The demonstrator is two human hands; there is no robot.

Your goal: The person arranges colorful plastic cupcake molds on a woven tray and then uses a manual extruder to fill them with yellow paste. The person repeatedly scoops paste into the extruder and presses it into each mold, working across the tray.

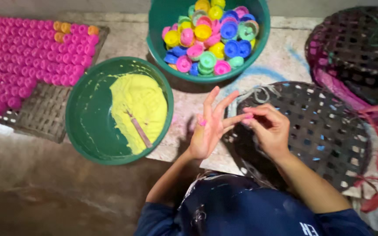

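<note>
My left hand (208, 129) is raised with fingers spread, palm up, and shows a pink smear near the palm. My right hand (270, 126) pinches at the left hand's fingertips, where a small pink bit (248, 116) shows between them. Both hands hover over the edge of a dark woven tray (324, 131). To the left stands a green bowl (84, 126) holding yellow paste (138, 107) with a small stick (141, 131) lying in it. Behind it is a second green bowl (158, 26) piled with several small coloured moulds (211, 37).
A woven mat (44, 116) at the far left carries rows of several pink moulded pieces (22, 57), with a few orange ones (62, 30). Another dark woven tray (359, 43) lies at the back right over pink cloth. Concrete floor lies below.
</note>
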